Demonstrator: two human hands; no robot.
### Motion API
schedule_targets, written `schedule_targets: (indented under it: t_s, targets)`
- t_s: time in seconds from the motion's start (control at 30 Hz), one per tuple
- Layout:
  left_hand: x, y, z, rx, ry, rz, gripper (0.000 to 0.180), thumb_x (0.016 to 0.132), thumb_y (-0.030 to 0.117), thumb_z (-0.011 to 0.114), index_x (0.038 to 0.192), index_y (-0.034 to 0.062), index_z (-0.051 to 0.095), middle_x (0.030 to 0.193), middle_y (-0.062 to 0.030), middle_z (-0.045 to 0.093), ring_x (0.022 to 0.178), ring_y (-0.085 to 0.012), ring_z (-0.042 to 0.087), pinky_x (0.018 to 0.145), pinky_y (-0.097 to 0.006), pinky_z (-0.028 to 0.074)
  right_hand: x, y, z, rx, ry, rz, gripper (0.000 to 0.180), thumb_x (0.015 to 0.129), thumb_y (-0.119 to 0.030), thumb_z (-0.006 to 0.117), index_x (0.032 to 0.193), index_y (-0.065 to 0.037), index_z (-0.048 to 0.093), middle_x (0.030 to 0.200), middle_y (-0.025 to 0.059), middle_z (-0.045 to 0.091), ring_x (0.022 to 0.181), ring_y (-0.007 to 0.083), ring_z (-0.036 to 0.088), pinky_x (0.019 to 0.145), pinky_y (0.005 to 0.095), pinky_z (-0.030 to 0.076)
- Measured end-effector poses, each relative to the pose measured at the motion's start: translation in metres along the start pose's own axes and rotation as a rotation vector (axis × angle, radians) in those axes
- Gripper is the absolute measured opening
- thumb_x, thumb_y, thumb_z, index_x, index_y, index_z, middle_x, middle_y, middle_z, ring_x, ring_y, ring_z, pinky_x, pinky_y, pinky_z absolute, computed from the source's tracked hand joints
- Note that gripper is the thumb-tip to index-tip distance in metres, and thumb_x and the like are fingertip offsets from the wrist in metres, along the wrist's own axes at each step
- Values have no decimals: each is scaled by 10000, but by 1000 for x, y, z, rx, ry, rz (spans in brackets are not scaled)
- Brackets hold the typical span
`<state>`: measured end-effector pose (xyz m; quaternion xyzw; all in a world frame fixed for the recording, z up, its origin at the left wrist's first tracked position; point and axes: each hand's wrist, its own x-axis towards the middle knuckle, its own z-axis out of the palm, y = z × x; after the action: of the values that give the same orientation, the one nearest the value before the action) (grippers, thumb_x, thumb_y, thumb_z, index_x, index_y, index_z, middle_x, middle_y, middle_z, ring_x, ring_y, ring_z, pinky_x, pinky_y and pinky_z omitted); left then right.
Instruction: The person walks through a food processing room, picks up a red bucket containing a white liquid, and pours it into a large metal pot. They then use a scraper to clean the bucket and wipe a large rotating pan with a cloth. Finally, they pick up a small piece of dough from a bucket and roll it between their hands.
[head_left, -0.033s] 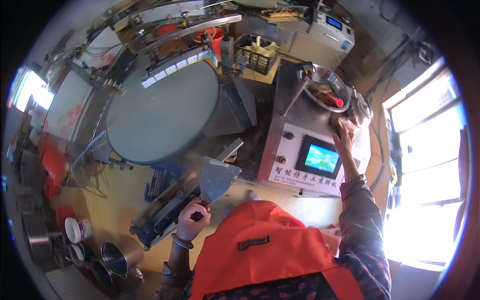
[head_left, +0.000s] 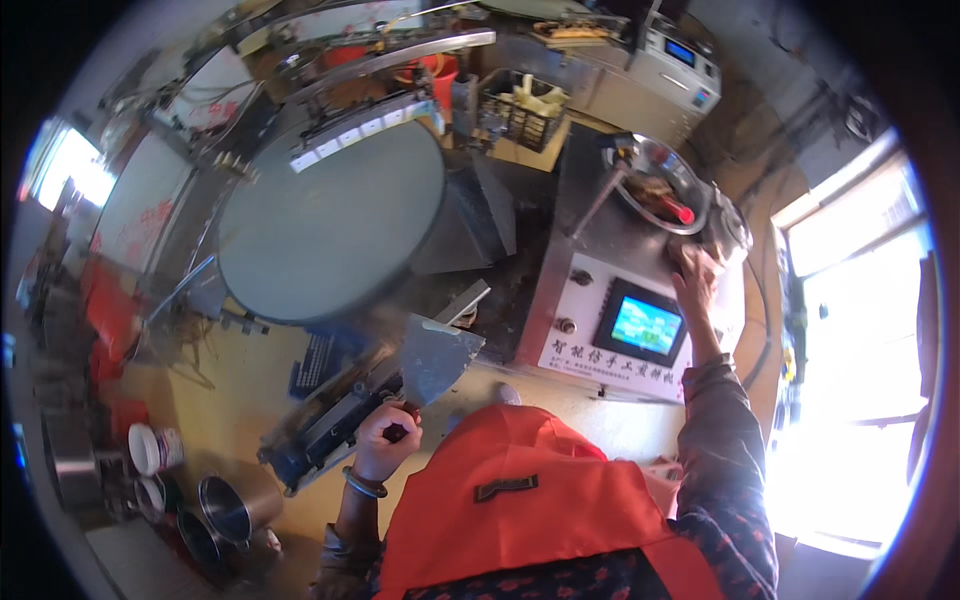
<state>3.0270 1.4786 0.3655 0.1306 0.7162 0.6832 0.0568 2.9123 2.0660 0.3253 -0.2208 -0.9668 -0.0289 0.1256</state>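
Observation:
My left hand [head_left: 385, 435] is closed around the dark handle of a wide metal scraper [head_left: 438, 355], whose blade points up toward a big round grey griddle plate [head_left: 330, 225]. My right hand [head_left: 695, 275] lies flat with fingers spread on top of a white control box [head_left: 590, 300], just above its small lit screen [head_left: 642, 325]. It sits right below a shallow metal bowl [head_left: 665, 190] holding brownish bits and something red. An orange apron [head_left: 540, 500] fills the lower middle of the view.
Several metal cups [head_left: 225, 505] and white tubs [head_left: 150, 448] stand at the lower left. A wire basket [head_left: 520, 110] and a grey machine [head_left: 665, 65] sit behind the griddle. A bright window [head_left: 860, 380] is at the right.

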Motion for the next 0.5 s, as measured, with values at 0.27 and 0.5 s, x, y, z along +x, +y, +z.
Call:
schedule_targets:
  t_s: [0.27, 0.5]
  targets:
    - [11, 3, 21, -42, 131, -90, 208, 739, -119, 624, 810, 67, 563, 902, -33, 565, 779, -85, 549, 633, -212, 449, 77, 73, 96, 43, -132, 31, 340, 862, -308, 484, 1136, -125, 566, 1126, 169, 592, 1026, 371, 545, 885, 456, 439]
    - [69, -2, -7, 184, 326, -100, 167, 797, -51, 628, 822, 91, 544, 752, 4, 588, 558, -34, 511, 447, -183, 386, 59, 36, 37, 216, 12, 156, 267, 864, -189, 477, 1070, -59, 587, 1022, 210, 611, 888, 375, 619, 787, 453, 486]
